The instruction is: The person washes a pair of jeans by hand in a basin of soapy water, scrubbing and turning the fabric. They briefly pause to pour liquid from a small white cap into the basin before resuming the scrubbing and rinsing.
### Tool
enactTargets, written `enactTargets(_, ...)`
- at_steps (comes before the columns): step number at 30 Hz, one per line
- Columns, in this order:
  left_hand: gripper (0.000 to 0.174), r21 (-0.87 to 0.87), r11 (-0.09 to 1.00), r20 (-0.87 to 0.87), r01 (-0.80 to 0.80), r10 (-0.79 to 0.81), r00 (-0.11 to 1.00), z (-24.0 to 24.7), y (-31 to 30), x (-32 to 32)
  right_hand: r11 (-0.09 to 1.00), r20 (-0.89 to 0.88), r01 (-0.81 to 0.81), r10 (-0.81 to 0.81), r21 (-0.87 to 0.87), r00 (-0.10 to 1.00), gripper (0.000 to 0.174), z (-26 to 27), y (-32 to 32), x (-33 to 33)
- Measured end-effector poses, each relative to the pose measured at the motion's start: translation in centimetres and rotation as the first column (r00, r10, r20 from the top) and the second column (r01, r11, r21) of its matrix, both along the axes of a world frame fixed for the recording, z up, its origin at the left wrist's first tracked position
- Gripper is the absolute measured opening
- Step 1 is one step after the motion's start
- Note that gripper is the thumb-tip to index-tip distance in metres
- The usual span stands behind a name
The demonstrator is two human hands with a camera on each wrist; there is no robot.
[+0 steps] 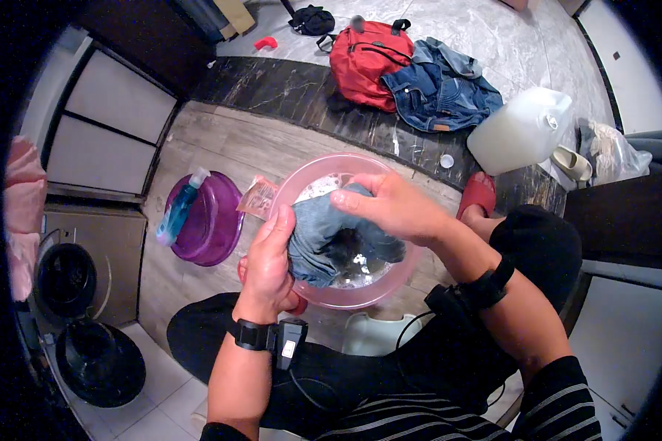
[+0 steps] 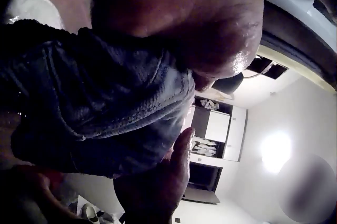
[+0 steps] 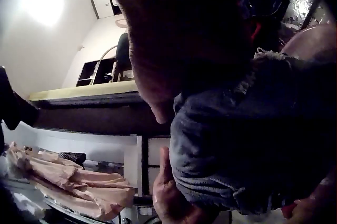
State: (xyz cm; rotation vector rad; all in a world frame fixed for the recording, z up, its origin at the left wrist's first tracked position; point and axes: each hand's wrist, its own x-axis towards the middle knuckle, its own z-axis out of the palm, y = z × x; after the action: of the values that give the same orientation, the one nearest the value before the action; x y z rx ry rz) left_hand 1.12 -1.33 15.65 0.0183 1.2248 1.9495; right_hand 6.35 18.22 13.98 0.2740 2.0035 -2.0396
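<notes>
A wet blue denim garment (image 1: 312,246) is bunched between both hands above a pink basin (image 1: 413,268) of sudsy water. My left hand (image 1: 267,261) grips its left side, thumb pointing up along the cloth. From above, my right hand (image 1: 393,208) holds the upper right part, thumb lying over the fabric. Close up in the left wrist view, the denim (image 2: 116,97) shows a thick stitched seam. A frayed edge appears on the denim (image 3: 237,134) in the right wrist view. Both hands' far fingers are hidden behind the cloth.
Left of the basin, a purple basin (image 1: 228,239) carries a bottle of blue liquid (image 1: 182,209). A printed packet (image 1: 258,197) touches the pink rim. Beyond lie a red backpack (image 1: 371,66), more denim clothing (image 1: 449,92) and a large whitish jug (image 1: 518,132). Black-trousered knees flank the basin.
</notes>
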Motion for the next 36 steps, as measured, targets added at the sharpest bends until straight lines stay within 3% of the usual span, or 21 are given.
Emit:
enactTargets(3, 0.047, -0.009, 1.0, 0.003, -0.005, 0.005, 1.0, -0.2, 0.0, -0.1, 0.991, -0.085, 0.004, 0.008, 0.131, 0.996, 0.036, 0.0, -0.4, 0.2)
enactTargets(7, 0.041, -0.017, 1.0, 0.032, -0.026, 0.027, 0.999, -1.2, 0.1, 0.0, 0.958, -0.165, 0.123, -0.081, 0.261, 0.983, 0.041, -0.2, -1.5, 0.3)
enactTargets(11, 0.03, -0.152, 0.973, -0.097, -0.176, 0.162, 0.982, -1.5, 1.2, -0.3, 0.823, -0.23, 0.163, -0.04, 0.544, 0.972, 0.041, -0.2, -3.7, 1.0)
enactTargets(13, 0.023, -0.23, 0.934, -0.156, -0.273, 0.241, 0.958, -1.4, 2.2, -0.4, 0.772, -0.192, 0.074, 0.063, 0.632, 0.979, 0.038, 0.3, -5.4, 1.8)
enactTargets(14, 0.022, -0.25, 0.929, -0.215, -0.274, 0.223, 0.951, -2.0, 2.3, 0.0, 0.759, -0.141, 0.031, 0.08, 0.65, 0.987, 0.037, 0.8, -5.9, 2.0)
enactTargets(16, 0.021, -0.289, 0.916, -0.319, -0.279, 0.183, 0.93, -3.3, 2.7, 1.3, 0.758, -0.224, 0.187, -0.056, 0.625, 0.973, 0.038, -0.6, -4.8, 0.4)
enactTargets(17, 0.019, -0.356, 0.9, -0.462, -0.25, 0.063, 0.885, -3.3, 3.0, 2.1, 0.748, -0.265, 0.265, -0.122, 0.609, 0.956, 0.039, -1.1, -4.4, -0.2)
enactTargets(21, 0.021, -0.34, 0.912, -0.161, -0.228, 0.183, 0.97, -3.9, 2.7, 0.0, 0.753, -0.186, 0.209, -0.117, 0.624, 0.976, 0.043, 0.0, -7.2, 1.4)
enactTargets(24, 0.025, -0.254, 0.941, -0.298, -0.224, 0.145, 0.944, -3.5, 3.2, 1.5, 0.755, -0.137, 0.172, -0.109, 0.633, 0.984, 0.041, 0.1, -4.9, -0.5)
enactTargets(25, 0.027, -0.325, 0.917, -0.427, -0.23, 0.074, 0.901, -3.7, 2.9, 1.1, 0.727, -0.177, 0.236, -0.159, 0.645, 0.971, 0.041, -0.2, -5.4, -0.4)
enactTargets(29, 0.026, -0.327, 0.916, -0.209, -0.232, 0.169, 0.963, -3.8, 2.0, -0.1, 0.745, -0.266, 0.207, -0.041, 0.635, 0.963, 0.044, -0.5, -7.5, 1.4)
enactTargets(32, 0.03, -0.363, 0.922, -0.377, -0.131, -0.017, 0.926, -3.2, 2.2, 1.3, 0.733, -0.218, 0.209, -0.084, 0.648, 0.972, 0.041, 0.1, -5.1, -0.1)
enactTargets(33, 0.03, -0.322, 0.933, -0.419, -0.161, 0.012, 0.908, -3.8, 2.3, 0.9, 0.703, -0.236, 0.28, -0.162, 0.654, 0.958, 0.041, -0.4, -6.0, -0.3)
enactTargets(36, 0.028, -0.308, 0.938, -0.299, -0.162, 0.066, 0.952, -4.1, 1.1, -0.9, 0.643, -0.313, 0.144, 0.156, 0.753, 0.937, 0.025, -0.3, -7.8, 1.8)
